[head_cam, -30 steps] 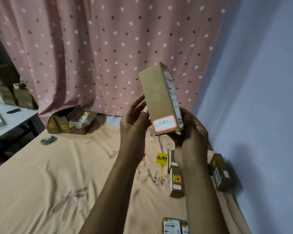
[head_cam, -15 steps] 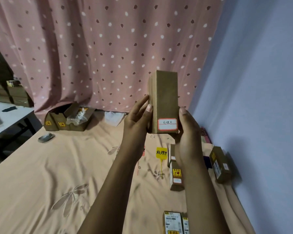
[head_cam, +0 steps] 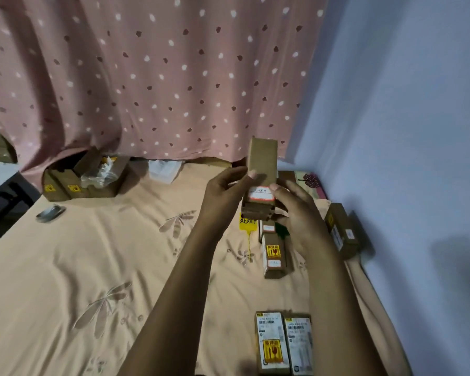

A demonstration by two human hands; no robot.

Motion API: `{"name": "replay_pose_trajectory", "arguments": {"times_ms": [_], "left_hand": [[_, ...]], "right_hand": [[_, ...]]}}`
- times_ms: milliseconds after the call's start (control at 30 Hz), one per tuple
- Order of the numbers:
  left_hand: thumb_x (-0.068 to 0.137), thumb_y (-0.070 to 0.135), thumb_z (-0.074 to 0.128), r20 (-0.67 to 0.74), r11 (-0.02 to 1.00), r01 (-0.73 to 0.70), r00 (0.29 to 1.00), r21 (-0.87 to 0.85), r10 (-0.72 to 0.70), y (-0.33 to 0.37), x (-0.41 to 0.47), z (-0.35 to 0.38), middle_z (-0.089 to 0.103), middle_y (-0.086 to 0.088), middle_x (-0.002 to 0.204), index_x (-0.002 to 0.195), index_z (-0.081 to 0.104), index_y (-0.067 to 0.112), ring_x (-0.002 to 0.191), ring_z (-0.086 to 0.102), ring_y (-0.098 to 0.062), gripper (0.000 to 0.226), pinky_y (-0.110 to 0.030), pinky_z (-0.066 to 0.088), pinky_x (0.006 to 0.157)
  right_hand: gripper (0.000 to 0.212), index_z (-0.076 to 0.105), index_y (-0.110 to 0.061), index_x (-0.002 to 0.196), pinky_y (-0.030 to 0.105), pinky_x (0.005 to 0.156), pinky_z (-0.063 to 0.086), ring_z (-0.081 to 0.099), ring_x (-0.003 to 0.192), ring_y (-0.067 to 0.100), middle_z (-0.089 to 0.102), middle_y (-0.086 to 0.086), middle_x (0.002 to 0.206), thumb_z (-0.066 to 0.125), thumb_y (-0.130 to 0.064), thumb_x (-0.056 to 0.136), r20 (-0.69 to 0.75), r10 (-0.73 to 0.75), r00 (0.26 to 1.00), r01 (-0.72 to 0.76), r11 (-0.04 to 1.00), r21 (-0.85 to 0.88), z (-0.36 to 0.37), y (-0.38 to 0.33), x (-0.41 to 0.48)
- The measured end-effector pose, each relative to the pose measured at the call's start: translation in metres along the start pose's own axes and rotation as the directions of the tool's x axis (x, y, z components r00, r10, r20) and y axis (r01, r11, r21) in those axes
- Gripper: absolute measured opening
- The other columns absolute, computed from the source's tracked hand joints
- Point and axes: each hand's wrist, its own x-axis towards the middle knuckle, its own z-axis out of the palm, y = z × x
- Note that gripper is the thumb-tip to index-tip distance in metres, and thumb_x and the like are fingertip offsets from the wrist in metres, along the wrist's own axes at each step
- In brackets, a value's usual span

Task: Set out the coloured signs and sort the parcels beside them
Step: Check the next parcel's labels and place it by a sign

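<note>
A brown cardboard parcel (head_cam: pixel 262 164) with a red-bordered white label stands upright between both hands, above the bed. My left hand (head_cam: pixel 223 196) grips its left side and my right hand (head_cam: pixel 296 215) grips its right side near the label. Under the parcel a yellow sign (head_cam: pixel 247 225) with black characters lies on the sheet. A parcel with a yellow sticker (head_cam: pixel 274 256) lies beside the sign. Something green (head_cam: pixel 281 230) shows under my right hand. Two labelled parcels (head_cam: pixel 282 343) lie side by side near the bottom edge.
A peach bedsheet (head_cam: pixel 92 267) covers the bed. A parcel (head_cam: pixel 341 232) leans by the blue wall (head_cam: pixel 404 158) on the right. An open carton (head_cam: pixel 84 177) sits at the foot of the pink dotted curtain. A grey object (head_cam: pixel 50 213) lies at the left.
The parcel and both hands have come down and moved away from me, from chest height toward the yellow sign. The parcel turned from tilted to upright.
</note>
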Motion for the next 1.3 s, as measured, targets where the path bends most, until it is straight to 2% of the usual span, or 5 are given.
{"name": "replay_pose_trajectory", "arguments": {"times_ms": [100, 233, 433, 833, 1300], "left_hand": [[0.071, 0.049, 0.081, 0.020, 0.984, 0.166, 0.986, 0.063, -0.167, -0.047, 0.010, 0.017, 0.076, -0.008, 0.111, 0.112, 0.074, 0.014, 0.107, 0.072, -0.027, 0.054, -0.053, 0.055, 0.100], [0.066, 0.037, 0.082, 0.078, 0.910, 0.400, 0.909, 0.111, -0.410, -0.112, 0.013, 0.041, 0.074, -0.016, 0.115, 0.120, 0.068, 0.005, 0.111, 0.069, -0.038, 0.065, -0.051, 0.056, 0.091], [0.090, 0.004, 0.073, 0.079, 0.794, 0.601, 0.791, 0.090, -0.607, -0.186, -0.002, 0.070, 0.070, -0.025, 0.109, 0.123, 0.062, -0.007, 0.090, 0.065, -0.028, 0.036, -0.039, 0.058, 0.074], [0.079, -0.016, 0.067, -0.014, 0.633, 0.747, 0.649, 0.206, -0.761, -0.273, -0.033, 0.091, 0.072, -0.028, 0.106, 0.087, 0.069, 0.005, 0.095, 0.069, -0.040, 0.023, -0.058, 0.060, 0.087], [0.078, -0.014, 0.076, -0.036, 0.581, 0.762, 0.614, 0.284, -0.788, -0.296, -0.058, 0.090, 0.065, -0.014, 0.098, 0.101, 0.064, 0.001, 0.092, 0.067, -0.034, 0.030, -0.052, 0.060, 0.089]], "right_hand": [[0.030, 0.069, -0.019, 0.117, 0.049, 0.092, 0.059, 0.074, 0.097, 0.023, 0.076, 0.007, 0.108, 0.068, -0.032, 0.089, -0.036, 0.134, 0.990, -0.137, 0.988, -0.069, -0.024, 0.028, 0.014], [0.020, 0.065, -0.014, 0.116, 0.024, 0.058, 0.051, 0.067, 0.079, 0.014, 0.070, 0.003, 0.093, 0.055, -0.015, 0.100, -0.082, 0.352, 0.933, -0.360, 0.923, -0.134, -0.055, 0.073, 0.028], [0.023, 0.063, -0.010, 0.115, 0.035, 0.077, 0.053, 0.067, 0.094, 0.023, 0.070, 0.013, 0.106, 0.052, -0.010, 0.096, -0.083, 0.503, 0.860, -0.509, 0.841, -0.184, -0.091, 0.154, 0.040], [0.019, 0.059, -0.008, 0.092, 0.045, 0.073, 0.051, 0.064, 0.090, 0.032, 0.065, 0.018, 0.096, 0.051, 0.005, 0.082, -0.110, 0.696, 0.709, -0.704, 0.696, -0.140, -0.120, 0.240, 0.031], [0.045, 0.058, -0.010, 0.115, 0.036, 0.062, 0.056, 0.068, 0.094, 0.036, 0.068, 0.021, 0.110, 0.052, 0.007, 0.073, -0.173, 0.747, 0.642, -0.760, 0.650, -0.016, -0.130, 0.292, 0.017]]}}
